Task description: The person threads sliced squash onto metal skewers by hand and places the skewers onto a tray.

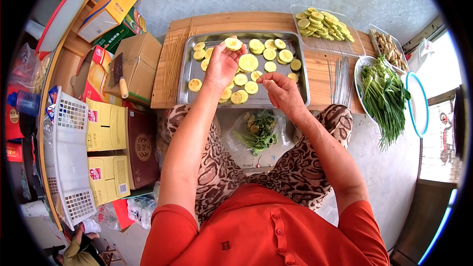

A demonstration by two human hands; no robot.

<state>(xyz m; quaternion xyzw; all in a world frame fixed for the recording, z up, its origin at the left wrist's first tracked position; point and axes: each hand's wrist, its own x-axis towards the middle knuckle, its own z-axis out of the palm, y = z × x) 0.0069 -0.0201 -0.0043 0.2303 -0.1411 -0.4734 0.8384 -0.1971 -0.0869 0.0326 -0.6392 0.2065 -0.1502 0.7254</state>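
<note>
My left hand (221, 65) is raised over the left half of a metal tray (183, 81), its fingers closed on a zucchini slice (233, 44). Just right of those fingers a larger-looking zucchini slice (249, 62) shows above the others; whether anything holds it up I cannot tell. My right hand (282, 91) is closed in a pinch over the tray's right front part. What sits between its fingertips is too thin or hidden to make out. Many round zucchini slices (251, 87) lie scattered in the tray, some of them overlapping.
Thin wooden skewers (173, 64) lie left of the tray, metal skewers (340, 81) to its right. Behind stands a clear box (362, 49) of zucchini slices. Green vegetables (382, 93) fill a basin. A bag of greens (261, 133) sits below. Cartons (106, 125) stack up at left.
</note>
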